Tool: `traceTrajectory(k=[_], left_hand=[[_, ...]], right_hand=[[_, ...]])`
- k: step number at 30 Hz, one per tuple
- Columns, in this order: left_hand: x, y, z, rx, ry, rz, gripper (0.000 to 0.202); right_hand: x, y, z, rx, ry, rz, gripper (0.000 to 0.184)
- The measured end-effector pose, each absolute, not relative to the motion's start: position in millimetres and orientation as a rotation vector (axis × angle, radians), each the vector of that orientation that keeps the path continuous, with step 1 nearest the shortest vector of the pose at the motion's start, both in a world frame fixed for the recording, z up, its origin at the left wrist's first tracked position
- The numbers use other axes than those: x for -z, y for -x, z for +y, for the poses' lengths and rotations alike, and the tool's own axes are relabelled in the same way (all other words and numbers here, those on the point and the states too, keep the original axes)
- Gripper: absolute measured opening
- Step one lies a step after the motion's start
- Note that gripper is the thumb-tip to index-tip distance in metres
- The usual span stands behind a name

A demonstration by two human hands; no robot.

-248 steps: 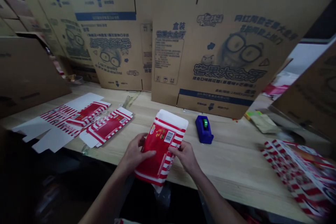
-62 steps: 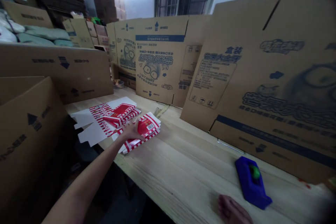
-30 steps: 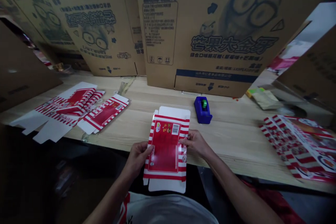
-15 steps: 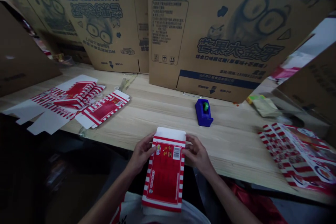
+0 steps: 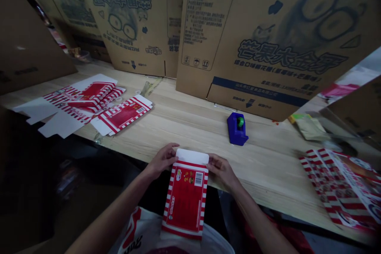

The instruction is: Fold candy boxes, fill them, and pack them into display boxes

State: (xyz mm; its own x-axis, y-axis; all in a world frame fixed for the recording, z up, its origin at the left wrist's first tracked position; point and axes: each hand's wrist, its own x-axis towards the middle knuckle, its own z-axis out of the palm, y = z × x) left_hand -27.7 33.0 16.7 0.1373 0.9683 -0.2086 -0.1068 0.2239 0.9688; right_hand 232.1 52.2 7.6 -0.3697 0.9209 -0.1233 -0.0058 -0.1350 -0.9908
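A flattened red-and-white striped paper carton [image 5: 186, 202] sat in the lower middle of the frame, its white flap uppermost, and it reached past the front edge of the bench [image 5: 190, 127] toward the person's white shirt [image 5: 143, 234]. The left hand [image 5: 162, 161] and right hand [image 5: 222, 172] held it from either side near the flap, fingers closed narrowly on its edges. It lay flat, not opened into a box. At upper left, more printed carton blanks [image 5: 125, 115] lay flat, and at lower right lay a stack of printed cartons [image 5: 336, 186]. A blue tape dispenser [image 5: 237, 129] stood beyond the right hand, before upright corrugated cardboard sheets [image 5: 262, 35].
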Motion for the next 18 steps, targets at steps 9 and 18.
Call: traceTrajectory(k=[9,18], left_hand=[[-12.7,38.0,27.6,-0.916,-1.411,1.143,0.027],[-36.5,35.8,37.4,-0.767,-1.526,1.157,0.023]], right_hand=[[-11.5,-235.3,38.8,-1.306,1.038,-1.719,0.028],[-30.7,-226.2,50.1,-1.426,1.210,-1.631,0.026]])
